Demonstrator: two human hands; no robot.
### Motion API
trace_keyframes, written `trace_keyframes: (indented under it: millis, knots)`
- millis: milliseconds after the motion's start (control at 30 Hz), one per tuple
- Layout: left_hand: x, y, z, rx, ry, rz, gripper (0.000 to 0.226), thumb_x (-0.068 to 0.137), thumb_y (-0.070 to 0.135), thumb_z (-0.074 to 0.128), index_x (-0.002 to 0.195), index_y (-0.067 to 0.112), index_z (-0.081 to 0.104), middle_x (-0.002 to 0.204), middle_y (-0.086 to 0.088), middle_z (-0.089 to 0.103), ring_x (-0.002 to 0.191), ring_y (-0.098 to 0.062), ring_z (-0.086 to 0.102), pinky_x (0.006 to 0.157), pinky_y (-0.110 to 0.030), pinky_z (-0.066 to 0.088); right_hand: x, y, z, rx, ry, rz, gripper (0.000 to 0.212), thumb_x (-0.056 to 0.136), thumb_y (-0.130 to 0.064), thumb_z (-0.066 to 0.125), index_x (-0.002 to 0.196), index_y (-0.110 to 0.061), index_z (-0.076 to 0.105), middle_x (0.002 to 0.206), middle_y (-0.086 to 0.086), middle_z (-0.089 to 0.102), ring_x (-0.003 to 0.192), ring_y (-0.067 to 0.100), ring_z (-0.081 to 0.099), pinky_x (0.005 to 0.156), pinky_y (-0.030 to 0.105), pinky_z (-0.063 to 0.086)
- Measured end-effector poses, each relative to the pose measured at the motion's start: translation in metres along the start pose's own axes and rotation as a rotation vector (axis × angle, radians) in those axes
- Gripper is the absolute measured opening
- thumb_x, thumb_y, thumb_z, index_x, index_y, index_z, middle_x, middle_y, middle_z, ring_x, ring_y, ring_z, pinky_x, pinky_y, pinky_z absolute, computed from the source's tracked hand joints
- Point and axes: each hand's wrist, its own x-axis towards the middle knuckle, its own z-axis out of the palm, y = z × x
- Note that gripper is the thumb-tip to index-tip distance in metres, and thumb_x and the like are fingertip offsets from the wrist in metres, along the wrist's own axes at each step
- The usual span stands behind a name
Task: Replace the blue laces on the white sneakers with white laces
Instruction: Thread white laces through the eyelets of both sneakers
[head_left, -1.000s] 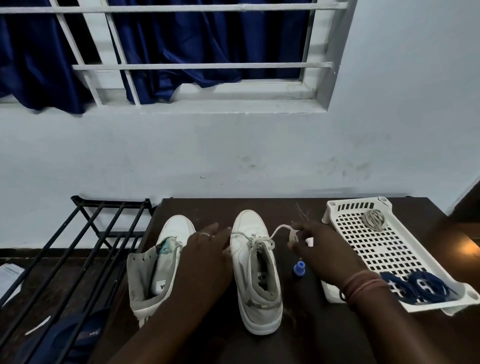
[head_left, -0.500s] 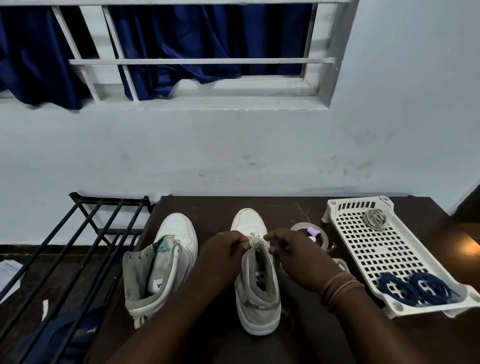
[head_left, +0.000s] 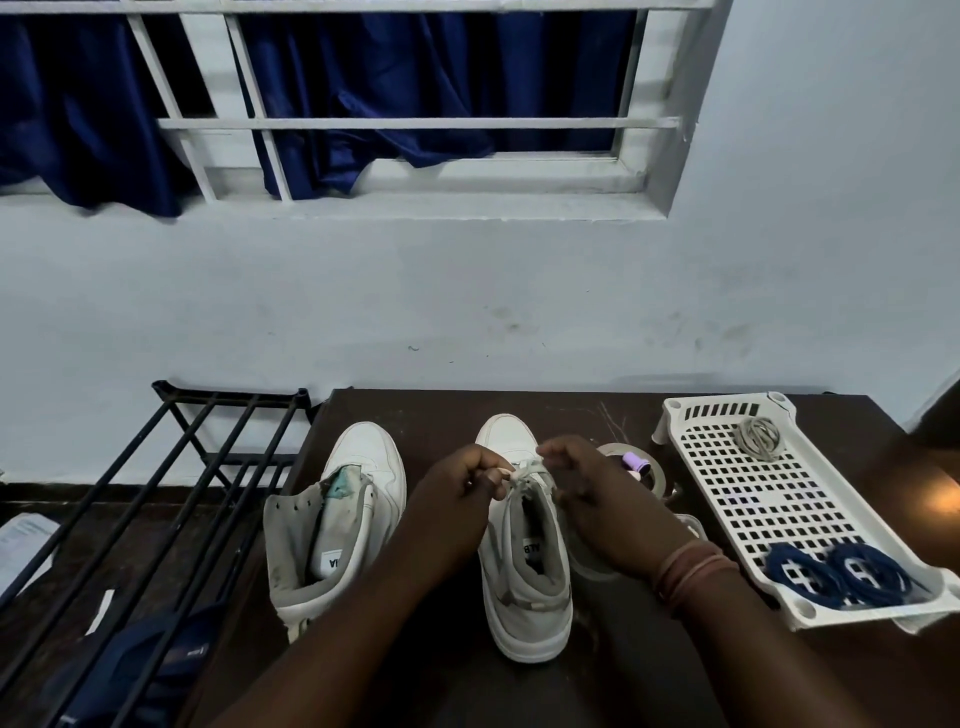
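Two white high-top sneakers stand on the dark table (head_left: 447, 410), toes toward the wall. The left sneaker (head_left: 337, 514) has no lace. The right sneaker (head_left: 524, 561) carries a white lace (head_left: 525, 470) across its upper eyelets. My left hand (head_left: 457, 493) pinches that lace at the shoe's throat. My right hand (head_left: 592, 493) is just right of the lace with fingers curled; whether it grips a strand is hidden. Two coiled blue laces (head_left: 836, 574) lie at the near end of a white perforated tray (head_left: 727, 499). A coiled pale lace (head_left: 759, 437) lies at its far end.
A roll of clear tape (head_left: 657, 470) with a small purple item (head_left: 635, 461) sits between the right sneaker and the tray. A black metal rack (head_left: 171, 478) stands left of the table. Wall and barred window lie behind.
Both hands came together over the right sneaker's throat from positions apart one second ago. The right hand left the table beside the shoe, uncovering the tape roll.
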Motion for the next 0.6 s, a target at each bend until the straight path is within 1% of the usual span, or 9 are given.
trace_keyframes:
  millis: [67, 133, 167, 267, 333, 400, 467, 533, 600]
  knots:
    - [-0.001, 0.0, 0.002, -0.021, -0.001, -0.022, 0.023, 0.101, 0.017, 0.055, 0.091, 0.031, 0.069, 0.08, 0.015, 0.07, 0.073, 0.004, 0.06, 0.073, -0.025, 0.045, 0.002, -0.002, 0.004, 0.026, -0.004, 0.02, 0.035, 0.089, -0.004, 0.057, 0.115, -0.028, 0.061, 0.1, -0.005, 0.07, 0.092, 0.012, 0.067, 0.086, 0.032, 0.052]
    - [-0.002, 0.001, 0.003, -0.033, 0.001, -0.044, 0.021, 0.101, 0.019, 0.055, 0.092, 0.031, 0.069, 0.08, 0.015, 0.071, 0.072, 0.004, 0.06, 0.073, -0.028, 0.045, 0.003, -0.005, 0.001, -0.035, 0.021, 0.045, 0.021, 0.089, -0.002, 0.057, 0.091, -0.02, 0.067, 0.083, -0.003, 0.069, 0.077, 0.011, 0.064, 0.076, 0.032, 0.051]
    - [-0.002, 0.001, 0.003, -0.032, 0.006, -0.053, 0.021, 0.101, 0.019, 0.055, 0.091, 0.03, 0.069, 0.078, 0.016, 0.071, 0.071, 0.003, 0.06, 0.073, -0.03, 0.047, 0.002, -0.006, -0.002, -0.039, 0.019, 0.063, 0.021, 0.09, -0.002, 0.055, 0.082, -0.018, 0.067, 0.076, 0.0, 0.068, 0.069, 0.009, 0.062, 0.07, 0.033, 0.052]
    - [-0.002, 0.003, -0.001, -0.052, 0.025, -0.093, 0.016, 0.098, 0.024, 0.06, 0.086, 0.027, 0.07, 0.073, 0.015, 0.068, 0.065, 0.001, 0.058, 0.077, -0.039, 0.054, 0.0, -0.01, -0.016, 0.116, 0.072, 0.129, 0.02, 0.091, -0.006, 0.055, 0.077, -0.013, 0.067, 0.06, -0.004, 0.062, 0.048, 0.001, 0.053, 0.052, 0.025, 0.042]
    - [-0.003, 0.005, -0.005, -0.056, 0.025, -0.107, 0.012, 0.092, 0.032, 0.069, 0.082, 0.026, 0.073, 0.072, 0.014, 0.069, 0.064, -0.001, 0.061, 0.078, -0.042, 0.058, 0.0, -0.01, -0.027, 0.295, 0.135, 0.216, 0.017, 0.091, -0.012, 0.059, 0.077, -0.006, 0.067, 0.053, -0.006, 0.056, 0.045, 0.006, 0.052, 0.047, 0.023, 0.036]
    - [-0.003, 0.007, -0.01, -0.042, 0.031, -0.115, 0.014, 0.087, 0.037, 0.075, 0.078, 0.026, 0.074, 0.072, 0.011, 0.071, 0.064, -0.005, 0.064, 0.077, -0.044, 0.06, 0.0, -0.008, -0.032, 0.313, 0.124, 0.224, 0.037, 0.092, -0.032, 0.064, 0.069, -0.004, 0.058, 0.052, -0.003, 0.047, 0.045, 0.009, 0.047, 0.046, 0.022, 0.034]
    - [-0.003, 0.008, -0.015, -0.023, 0.053, -0.134, 0.013, 0.085, 0.039, 0.077, 0.076, 0.029, 0.076, 0.073, 0.012, 0.073, 0.068, -0.011, 0.07, 0.077, -0.045, 0.062, -0.002, -0.003, -0.031, 0.263, 0.099, 0.185, 0.048, 0.088, -0.046, 0.069, 0.06, -0.014, 0.047, 0.054, 0.0, 0.041, 0.047, 0.011, 0.043, 0.048, 0.025, 0.037]
    - [-0.002, 0.009, -0.02, -0.021, 0.104, -0.151, 0.013, 0.085, 0.035, 0.077, 0.075, 0.028, 0.077, 0.072, 0.01, 0.074, 0.068, -0.016, 0.072, 0.076, -0.043, 0.062, -0.002, 0.005, -0.029, 0.242, 0.111, 0.16, 0.049, 0.087, -0.041, 0.072, 0.055, -0.018, 0.042, 0.055, 0.001, 0.042, 0.049, 0.015, 0.045, 0.055, 0.034, 0.043]
    - [-0.002, 0.009, -0.023, 0.014, 0.178, -0.174, 0.015, 0.086, 0.03, 0.076, 0.072, 0.026, 0.075, 0.069, 0.009, 0.073, 0.063, -0.015, 0.071, 0.072, -0.036, 0.06, 0.0, 0.012, -0.029, 0.221, 0.131, 0.156, 0.049, 0.088, -0.033, 0.072, 0.054, -0.018, 0.04, 0.055, 0.0, 0.042, 0.049, 0.014, 0.043, 0.058, 0.034, 0.041]
